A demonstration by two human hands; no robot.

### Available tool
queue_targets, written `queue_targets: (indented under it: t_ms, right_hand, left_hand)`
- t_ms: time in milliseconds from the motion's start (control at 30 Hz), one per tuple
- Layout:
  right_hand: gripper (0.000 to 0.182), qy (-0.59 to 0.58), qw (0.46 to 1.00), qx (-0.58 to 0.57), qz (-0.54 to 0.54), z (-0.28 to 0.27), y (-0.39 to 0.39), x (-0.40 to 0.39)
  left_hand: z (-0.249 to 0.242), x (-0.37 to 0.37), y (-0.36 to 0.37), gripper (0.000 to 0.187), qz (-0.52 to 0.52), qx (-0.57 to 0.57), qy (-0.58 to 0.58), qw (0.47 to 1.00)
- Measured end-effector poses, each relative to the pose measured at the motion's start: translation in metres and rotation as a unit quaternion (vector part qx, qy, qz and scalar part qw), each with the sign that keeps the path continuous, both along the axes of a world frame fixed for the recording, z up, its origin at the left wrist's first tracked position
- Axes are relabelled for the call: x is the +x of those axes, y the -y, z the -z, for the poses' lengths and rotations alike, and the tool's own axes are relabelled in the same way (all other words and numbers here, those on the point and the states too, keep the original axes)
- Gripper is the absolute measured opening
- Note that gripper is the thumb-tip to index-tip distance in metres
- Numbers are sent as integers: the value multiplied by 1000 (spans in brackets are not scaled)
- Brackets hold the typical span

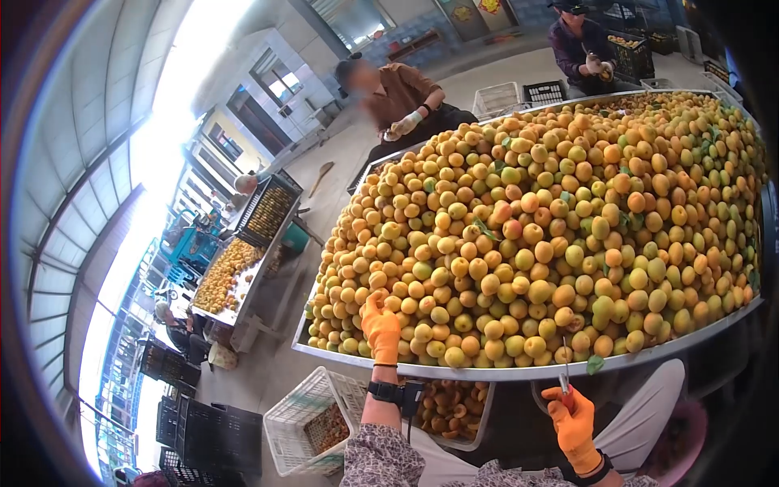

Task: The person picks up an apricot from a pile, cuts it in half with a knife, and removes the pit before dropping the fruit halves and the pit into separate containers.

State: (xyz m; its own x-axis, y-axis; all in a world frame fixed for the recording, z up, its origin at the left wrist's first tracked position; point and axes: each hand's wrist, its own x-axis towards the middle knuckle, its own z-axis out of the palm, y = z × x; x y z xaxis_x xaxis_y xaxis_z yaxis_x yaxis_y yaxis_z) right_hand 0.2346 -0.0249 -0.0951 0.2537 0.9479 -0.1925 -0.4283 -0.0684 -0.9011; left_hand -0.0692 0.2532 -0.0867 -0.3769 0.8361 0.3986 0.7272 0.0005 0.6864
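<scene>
A large heap of yellow-orange fruit (pixel 519 235) fills a metal-edged table (pixel 487 373). My left hand (pixel 380 325), in an orange glove, reaches over the near left edge of the heap; its fingers touch the fruit, and whether they hold one I cannot make out. In an orange glove too, my right hand (pixel 573 422) is closed around the red handle of a small knife (pixel 565 370) in front of the table's near edge, the blade pointing up toward the fruit. Below the edge, between my hands, stands a bin of cut fruit (pixel 453 406).
A white basket (pixel 312 422) stands at lower left, a pink basin (pixel 686 442) at lower right. Two people (pixel 406 97) (pixel 580 49) sit beyond the heap. Farther left are a sorting table with fruit (pixel 227 276), black crates (pixel 215 438) and another person (pixel 182 329).
</scene>
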Motion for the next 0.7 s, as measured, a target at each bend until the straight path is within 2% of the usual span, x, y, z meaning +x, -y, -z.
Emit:
queue_targets:
  t_ms: [67, 133, 200, 233, 267, 333, 367, 533, 600, 700]
  right_hand:
    - [15, 5, 1000, -9, 4, -3, 1, 5]
    - [16, 5, 1000, -16, 9, -13, 5, 12]
    - [16, -3, 1000, -8, 17, -5, 7, 20]
    - [17, -5, 1000, -6, 30, -4, 8, 24]
    - [17, -5, 999, -3, 44, 0, 8, 27]
    - [18, 15, 997, 45, 52, 5, 3, 31]
    - [18, 23, 998, 40, 50, 4, 8, 33]
    - [18, 20, 999, 19, 29, 3, 9, 30]
    - [18, 22, 999, 34, 35, 0, 11, 28]
    - [17, 27, 999, 20, 35, -8, 15, 26]
  left_hand:
    - [15, -21, -20, 32, -44, 33, -75, 996]
    - [5, -21, -22, 36, -50, 11, -58, 997]
    - [3, -25, -27, 37, -20, -87, -68, 994]
    - [3, -27, -31, 30, 24, -97, -84, 991]
    - [6, -26, -34, 30, 23, -93, -84, 992]
    - [-8, -8, -24, 40, -44, -79, -126, 988]
    - [-8, -8, -29, 40, -79, -84, -60, 992]
    - [1, -33, -68, 47, -47, -52, -133, 989]
    - [-4, -32, -84, 51, -43, -166, -206, 963]
    - [-17, -22, -88, 52, -40, -197, -246, 948]
